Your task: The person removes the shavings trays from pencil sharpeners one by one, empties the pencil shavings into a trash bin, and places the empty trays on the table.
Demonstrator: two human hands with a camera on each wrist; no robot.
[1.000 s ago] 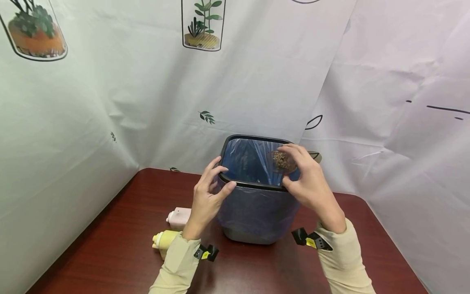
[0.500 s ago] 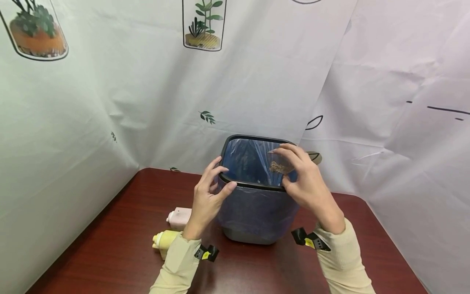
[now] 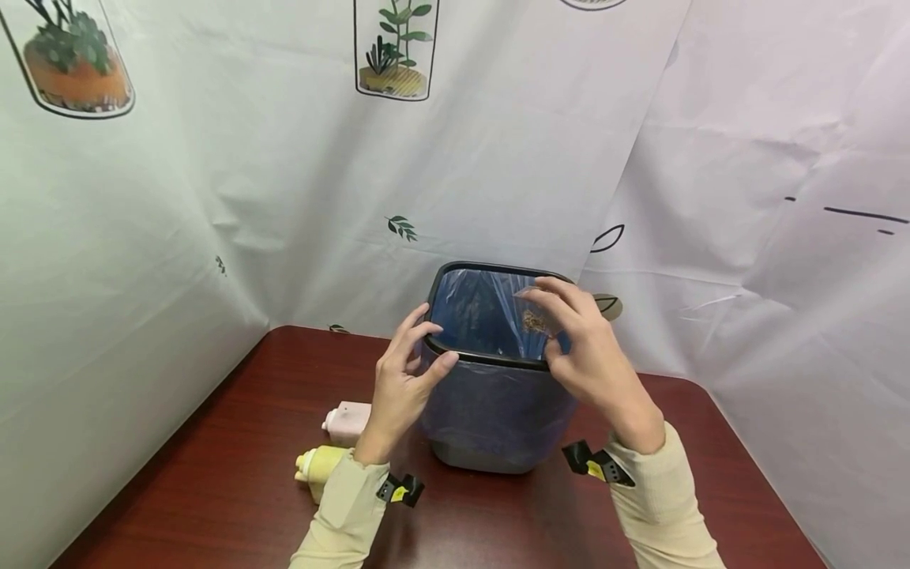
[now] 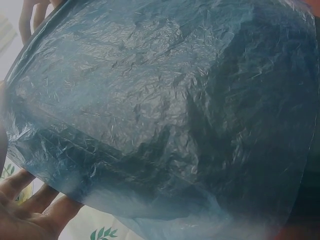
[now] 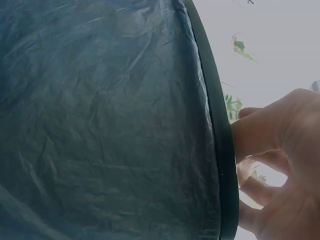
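My right hand [image 3: 593, 359] pinches a small clear bag [image 3: 535, 316] of brown bits over the lined bin [image 3: 498, 395] (mid-table). My left hand [image 3: 400, 387] grips the bin's black rim [image 3: 455, 351].

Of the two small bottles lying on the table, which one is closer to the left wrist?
The yellow bottle: it lies right beside the left sleeve, nearer the camera. The pink bottle sits farther back, toward the bin.

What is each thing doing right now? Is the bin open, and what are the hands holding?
Bin: upright on the table, open, no lid.
Blue bag: lining the bin, folded over its rim.
Left hand: grips the bin rim.
Right hand: pinches a small clear packet.
Clear packet: held over the bin, brown bits inside.
Yellow bottle: lying down.
Pink bottle: lying down.
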